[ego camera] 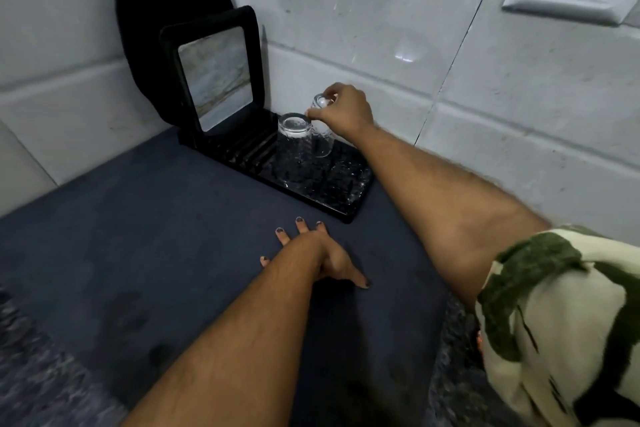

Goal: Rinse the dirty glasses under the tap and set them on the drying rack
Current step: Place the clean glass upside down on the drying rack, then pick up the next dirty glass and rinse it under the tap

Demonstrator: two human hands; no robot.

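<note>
Right hand [346,111], grip clamped on upturned base of inverted glass [322,130] over black drying rack [332,191], beside second inverted glass [293,149]. Left hand [318,253] flat, fingers spread, on tabletop [138,236].

Two clear glasses stand upside down on the black drying rack [346,208], which lies in the counter's back corner. The nearer glass [293,149] stands free mid-rack; the farther glass [322,140], just behind it toward the rack's back edge, is gripped by its upturned base.

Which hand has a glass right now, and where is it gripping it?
The right hand grips the upturned base of the rear glass, inverted over the drying rack. The left hand lies flat on the counter, holding nothing.
</note>
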